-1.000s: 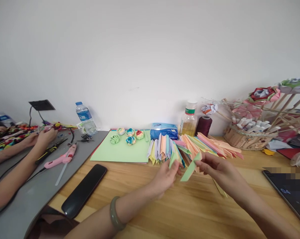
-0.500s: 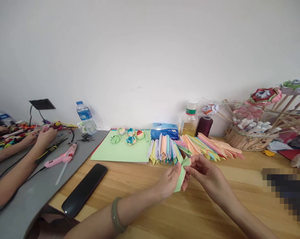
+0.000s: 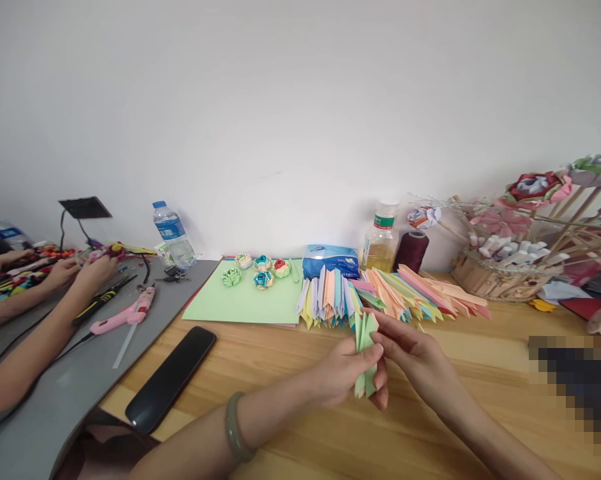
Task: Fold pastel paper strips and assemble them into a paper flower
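Narrow folded pale-green paper strips [image 3: 364, 337]; likely light, easily creased
Left hand [image 3: 344, 370] clamped on them; right hand [image 3: 414, 350] at their 2 o'clock, grip unclear; best pinched along folds

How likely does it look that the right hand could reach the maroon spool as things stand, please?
Probably yes, from above: folded strips lie in front of the spool, but its top shows uncovered. The right hand is at green paper, though.

1. Wood-grained tabletop [image 3: 300, 437], gray surface [image 3: 35, 427] at its left.
2. On the tabletop: black oblong [image 3: 170, 380], left; green paper [image 3: 270, 310] beyond; folded strips [image 3: 330, 299], fanned, center; basket [image 3: 498, 280], right.
3. Behind the folded strips: tissue pack [image 3: 330, 262], white-capped bottle [image 3: 379, 250], spool [image 3: 411, 253].
4. On the gray surface: glue gun [image 3: 114, 323], yellow-black tool [image 3: 96, 301], water bottle [image 3: 173, 233].
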Tool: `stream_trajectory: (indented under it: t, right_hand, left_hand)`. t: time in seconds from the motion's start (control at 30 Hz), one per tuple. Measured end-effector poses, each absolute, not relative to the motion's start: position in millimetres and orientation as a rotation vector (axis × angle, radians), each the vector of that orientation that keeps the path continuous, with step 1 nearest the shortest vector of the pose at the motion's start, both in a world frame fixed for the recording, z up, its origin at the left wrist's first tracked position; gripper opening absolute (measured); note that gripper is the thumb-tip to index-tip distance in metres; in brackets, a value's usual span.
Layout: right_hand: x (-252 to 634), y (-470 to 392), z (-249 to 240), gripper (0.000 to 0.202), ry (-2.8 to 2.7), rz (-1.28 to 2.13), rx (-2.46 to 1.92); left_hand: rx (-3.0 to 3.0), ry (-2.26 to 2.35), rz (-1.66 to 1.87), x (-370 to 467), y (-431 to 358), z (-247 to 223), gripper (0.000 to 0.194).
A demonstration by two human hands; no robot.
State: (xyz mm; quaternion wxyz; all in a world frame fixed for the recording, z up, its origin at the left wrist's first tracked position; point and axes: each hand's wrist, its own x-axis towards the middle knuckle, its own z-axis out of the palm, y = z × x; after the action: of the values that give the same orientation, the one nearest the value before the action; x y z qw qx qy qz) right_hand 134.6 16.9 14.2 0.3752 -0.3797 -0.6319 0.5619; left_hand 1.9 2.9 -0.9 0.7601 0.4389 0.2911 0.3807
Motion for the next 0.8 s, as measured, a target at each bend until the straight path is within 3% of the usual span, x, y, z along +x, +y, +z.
stream_trajectory:
  t: [0.17, 0.33, 0.43, 0.53, 0.63, 0.8]
  right_hand:
    - [134.5, 18.4, 17.7, 0.047, -1.665, 1.272, -1.038]
    - [137.2, 18.5, 22.5, 0.052, -1.877, 1.308, -0.966]
    - [143.9, 18.3, 20.3, 0.058, -2.100, 0.970, -0.920]
    - [150.6, 18.3, 20.5, 0.050, -2.403, 0.530, -0.842]
    - [155.1, 18.0, 21.6, 0.045, -2.640, 0.312, -0.821]
    - [162.3, 13.3, 11.8, 0.047, -2.710, 0.021, -0.796]
  left_hand:
    - [0.918, 0.642, 0.777, -0.6, 1.7, 6.7, 0.044]
    - [1.098, 0.882, 0.740, -4.4, 0.1, 17.1, 0.021]
    - [1.299, 0.998, 0.661, -8.4, 1.5, 19.5, 0.018]
    - [1.501, 1.053, 0.613, -12.3, 4.6, 16.7, 0.018]
    - [1.585, 1.060, 0.541, -15.0, 8.1, 10.4, 0.023]
    - [1.592, 1.039, 0.467, -16.4, 9.9, 2.3, 0.051]
